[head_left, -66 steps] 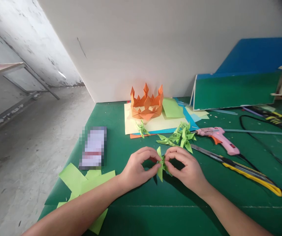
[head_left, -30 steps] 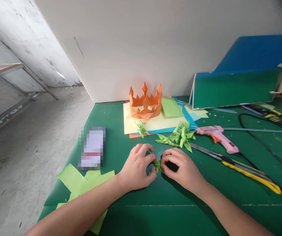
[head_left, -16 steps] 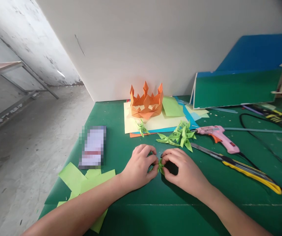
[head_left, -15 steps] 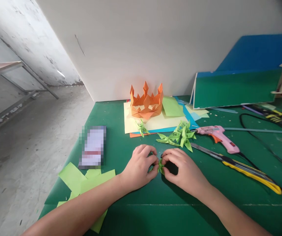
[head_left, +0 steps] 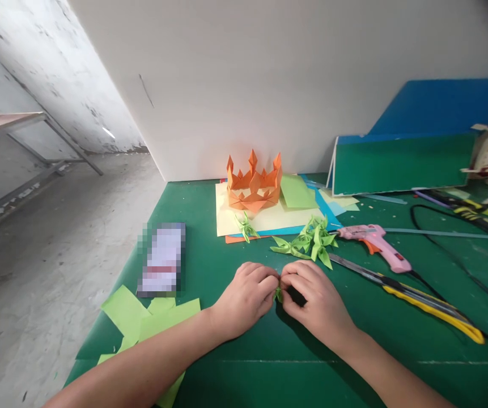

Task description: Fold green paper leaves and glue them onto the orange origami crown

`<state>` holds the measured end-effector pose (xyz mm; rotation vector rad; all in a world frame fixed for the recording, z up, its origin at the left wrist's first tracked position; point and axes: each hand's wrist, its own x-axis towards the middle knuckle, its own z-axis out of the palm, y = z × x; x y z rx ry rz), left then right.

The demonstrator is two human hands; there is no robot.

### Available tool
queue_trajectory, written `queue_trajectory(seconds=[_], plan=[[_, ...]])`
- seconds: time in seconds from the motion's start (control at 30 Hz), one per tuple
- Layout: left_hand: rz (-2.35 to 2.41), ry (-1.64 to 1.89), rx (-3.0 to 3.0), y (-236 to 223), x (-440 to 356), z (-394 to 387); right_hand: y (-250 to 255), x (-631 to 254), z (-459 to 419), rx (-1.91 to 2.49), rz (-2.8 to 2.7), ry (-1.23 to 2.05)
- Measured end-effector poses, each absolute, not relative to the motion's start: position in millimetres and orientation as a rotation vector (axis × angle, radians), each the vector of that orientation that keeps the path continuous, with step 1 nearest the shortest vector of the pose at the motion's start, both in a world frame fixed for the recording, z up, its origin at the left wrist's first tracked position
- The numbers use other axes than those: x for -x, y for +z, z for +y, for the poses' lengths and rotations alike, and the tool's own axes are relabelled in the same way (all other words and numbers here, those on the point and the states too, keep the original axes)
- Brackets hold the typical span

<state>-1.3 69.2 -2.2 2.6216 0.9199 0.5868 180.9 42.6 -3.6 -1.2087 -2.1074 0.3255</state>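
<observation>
My left hand (head_left: 247, 297) and my right hand (head_left: 312, 300) meet above the green tabletop, fingertips almost touching. Both are closed in a pinch on a small green paper flower (head_left: 278, 293). Most of the flower is hidden behind my fingers. Just beyond my hands lies a cluster of several folded green paper flowers (head_left: 312, 238). Another green paper flower (head_left: 246, 228) lies by itself at the front edge of the stacked paper sheets (head_left: 226, 221). An orange folded paper crown (head_left: 254, 190) stands on that stack.
A pink glue gun (head_left: 375, 241) and a yellow utility knife (head_left: 431, 309) lie to the right, with a black cord (head_left: 460, 272). At left are a blurred phone (head_left: 162, 258) and loose green paper pieces (head_left: 162, 320). A green board (head_left: 400, 164) stands at the back right.
Earlier the flower's petals showed between my hands. My left fingers have since curled in tighter and my hands have come together, covering most of it. The view has tilted slightly.
</observation>
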Motion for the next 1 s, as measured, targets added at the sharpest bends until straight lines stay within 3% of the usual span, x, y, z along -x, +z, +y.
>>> queue_trajectory(seconds=[0.63, 0.83, 1.0], plan=[[1.044, 0.753, -2.256, 10, 2, 66, 21, -197, 46, 1.214, -2.119, 0.190], [1.106, 0.965, -1.900, 0, 10, 70, 24, -302, 73, 1.818, -1.680, -0.228], [1.072, 0.995, -1.770, -3, 9, 72, -14, -380, 81, 2.209, -1.620, 0.053]])
